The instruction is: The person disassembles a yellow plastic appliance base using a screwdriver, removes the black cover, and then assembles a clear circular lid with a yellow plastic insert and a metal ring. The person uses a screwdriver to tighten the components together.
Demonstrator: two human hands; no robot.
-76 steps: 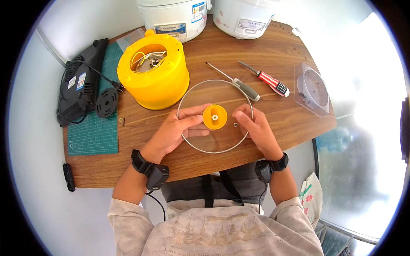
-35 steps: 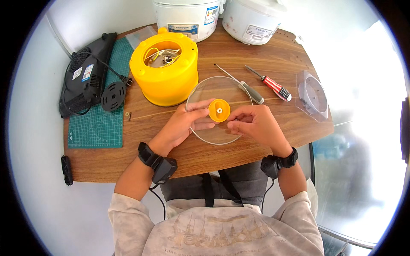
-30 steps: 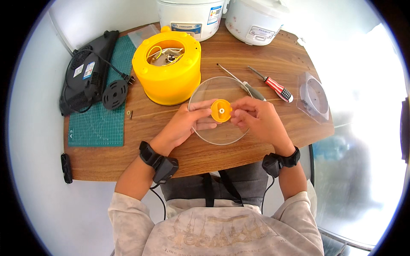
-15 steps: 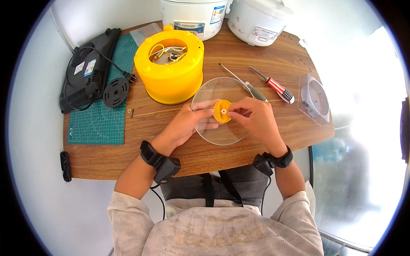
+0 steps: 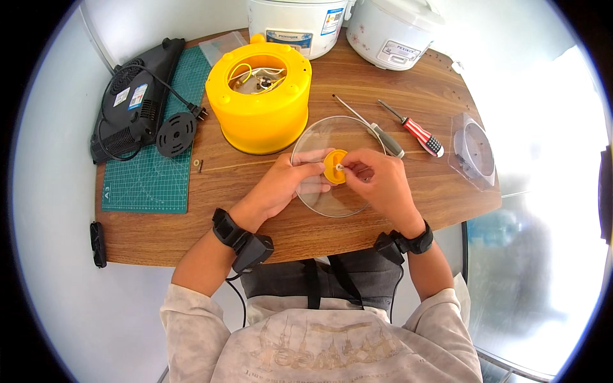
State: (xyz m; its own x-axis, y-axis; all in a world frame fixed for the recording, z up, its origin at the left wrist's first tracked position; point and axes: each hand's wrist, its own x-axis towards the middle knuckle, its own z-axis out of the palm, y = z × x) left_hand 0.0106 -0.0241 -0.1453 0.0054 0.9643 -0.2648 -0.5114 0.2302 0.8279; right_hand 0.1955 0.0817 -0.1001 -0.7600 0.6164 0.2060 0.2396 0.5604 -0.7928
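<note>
A round clear glass lid [image 5: 338, 199] with a yellow knob [image 5: 334, 159] is held over the near part of the table. My left hand [image 5: 284, 180] grips its left side, thumb beside the knob and fingers showing through the glass beneath. At the knob's middle sits a small pale fitting. My right hand [image 5: 377, 179] has thumb and forefinger pinched there; what lies between the fingertips is too small to make out. Just beyond the lid lie a grey-handled screwdriver [image 5: 386, 139] and a screwdriver with a striped handle [image 5: 423, 135].
An upturned yellow appliance body [image 5: 260, 121] with exposed wires stands behind the lid. Left are a green cutting mat [image 5: 147, 191], a black appliance part [image 5: 134, 105] and a screw with a washer [image 5: 199, 166]. White cookers [image 5: 393, 32] stand at the back, a clear plastic piece [image 5: 472, 153] at right.
My right fingertips have moved from the knob's right edge onto its middle fitting and pinch there. The whole scene has shifted slightly rightward; my left hand keeps its hold.
</note>
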